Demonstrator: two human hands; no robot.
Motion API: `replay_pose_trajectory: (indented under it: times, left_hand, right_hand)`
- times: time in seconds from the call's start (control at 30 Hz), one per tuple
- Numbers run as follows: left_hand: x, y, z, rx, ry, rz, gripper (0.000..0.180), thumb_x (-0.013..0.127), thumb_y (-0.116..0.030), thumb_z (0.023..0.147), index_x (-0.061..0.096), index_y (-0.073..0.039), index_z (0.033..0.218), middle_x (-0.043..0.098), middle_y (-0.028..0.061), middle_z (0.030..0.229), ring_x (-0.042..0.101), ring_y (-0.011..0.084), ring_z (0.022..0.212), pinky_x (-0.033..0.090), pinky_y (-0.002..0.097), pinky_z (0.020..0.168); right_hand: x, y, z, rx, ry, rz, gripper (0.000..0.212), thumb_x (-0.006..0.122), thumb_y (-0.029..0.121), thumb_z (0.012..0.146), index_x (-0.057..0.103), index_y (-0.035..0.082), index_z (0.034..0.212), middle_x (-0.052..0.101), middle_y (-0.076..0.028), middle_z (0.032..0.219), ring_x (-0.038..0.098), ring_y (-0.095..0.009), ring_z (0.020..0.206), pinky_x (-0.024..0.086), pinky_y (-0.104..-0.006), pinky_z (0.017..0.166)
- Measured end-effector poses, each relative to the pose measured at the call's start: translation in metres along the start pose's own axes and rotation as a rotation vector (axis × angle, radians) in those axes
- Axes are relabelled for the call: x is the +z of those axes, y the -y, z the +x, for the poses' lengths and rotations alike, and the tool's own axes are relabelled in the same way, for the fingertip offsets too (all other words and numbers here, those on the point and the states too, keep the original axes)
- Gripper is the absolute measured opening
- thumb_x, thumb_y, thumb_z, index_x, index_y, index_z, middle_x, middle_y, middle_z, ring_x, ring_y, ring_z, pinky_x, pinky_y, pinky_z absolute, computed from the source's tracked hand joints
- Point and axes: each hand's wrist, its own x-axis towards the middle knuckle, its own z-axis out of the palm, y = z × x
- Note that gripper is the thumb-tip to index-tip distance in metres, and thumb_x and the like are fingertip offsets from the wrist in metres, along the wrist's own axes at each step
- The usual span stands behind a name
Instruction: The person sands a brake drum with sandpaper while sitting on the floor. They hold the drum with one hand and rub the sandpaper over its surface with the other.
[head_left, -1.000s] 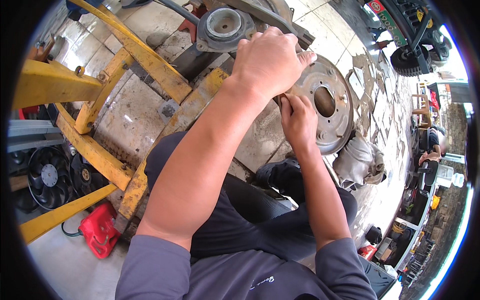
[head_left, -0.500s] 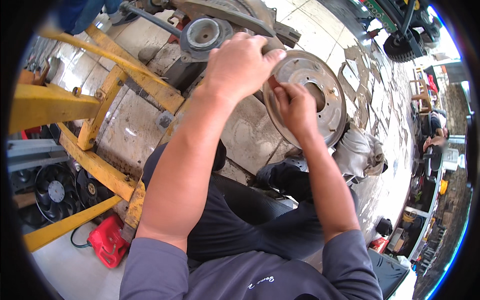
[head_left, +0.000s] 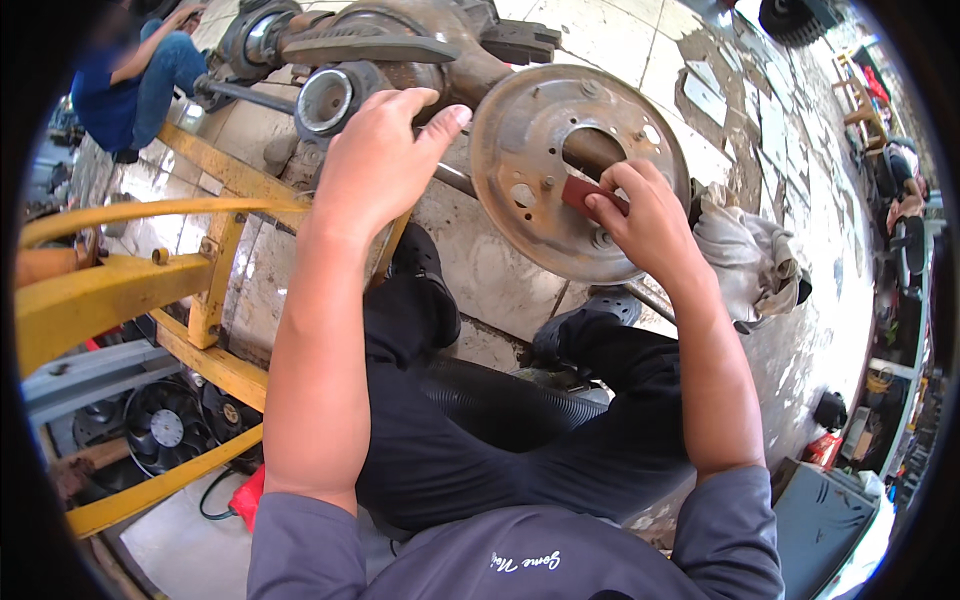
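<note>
Facing down from the head, fisheye-wide.
Looking over lap (head_left: 520, 468) toward left hand (head_left: 375, 160) and right hand (head_left: 645, 218), close up.

On your left you can see a yellow metal frame (head_left: 120, 290), a black fan (head_left: 166, 430) and part of a red container (head_left: 247, 497). Beyond the frame, a person in blue (head_left: 110, 108) is crouched. On your right are a crumpled grey cloth (head_left: 742, 252), broken floor tiles (head_left: 705, 97), a wooden chair (head_left: 858, 105) and a dark grey box (head_left: 822, 518).

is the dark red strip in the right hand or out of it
In: the right hand pinches the dark red strip between thumb and fingers, its free end over the round metal plate.
</note>
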Motion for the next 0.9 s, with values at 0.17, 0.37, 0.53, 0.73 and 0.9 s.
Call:
replay_pose_trajectory:
  times: [0.17,0.37,0.53,0.73,0.9]
  left_hand:
    - [0.007,-0.007,0.007,0.012,0.013,0.020,0.064,0.058,-0.051,0.097,0.061,0.003,0.129,0.060,0.0227,0.132,0.057,0.0347,0.123,0.043,0.0402,0.104]
    - [0.016,-0.020,0.031,0.052,0.001,-0.002,0.062,0.058,-0.051,0.097,0.062,0.003,0.128,0.062,0.0225,0.129,0.060,0.0340,0.119,0.045,0.0398,0.102]
    - [0.019,-0.027,0.056,0.083,-0.047,-0.040,0.062,0.058,-0.051,0.097,0.062,0.003,0.127,0.065,0.0221,0.124,0.063,0.0320,0.114,0.047,0.0386,0.098]
    - [0.015,-0.026,0.068,0.036,-0.086,-0.170,0.060,0.058,-0.050,0.098,0.063,0.003,0.126,0.067,0.0203,0.117,0.066,0.0269,0.109,0.048,0.0352,0.096]
    - [-0.002,-0.010,0.063,0.005,-0.144,-0.163,0.055,0.060,-0.048,0.098,0.064,0.001,0.124,0.071,0.0169,0.108,0.067,0.0233,0.104,0.049,0.0335,0.092]
  right_hand:
    - [-0.020,-0.001,-0.001,0.048,-0.066,-0.022,0.017,0.072,0.016,0.085,0.063,0.003,0.089,0.060,-0.017,0.093,0.061,-0.038,0.089,0.049,-0.0456,0.080]
    - [-0.022,-0.022,-0.025,0.014,0.016,-0.102,0.015,0.071,0.014,0.084,0.063,0.005,0.091,0.062,-0.016,0.094,0.060,-0.038,0.091,0.049,-0.0473,0.080]
    - [-0.017,-0.027,-0.043,-0.070,0.161,-0.305,0.054,0.060,-0.002,0.078,0.056,0.004,0.132,0.059,-0.020,0.133,0.052,-0.037,0.128,0.043,-0.0459,0.102]
    - [-0.019,-0.020,-0.006,-0.055,0.103,-0.138,0.065,0.051,-0.013,0.075,0.053,0.004,0.138,0.054,-0.019,0.141,0.045,-0.036,0.137,0.038,-0.0448,0.111]
    - [0.024,0.019,0.044,-0.306,0.173,-0.140,0.056,0.053,-0.004,0.083,0.052,0.008,0.137,0.052,-0.016,0.143,0.045,-0.035,0.137,0.037,-0.0463,0.112]
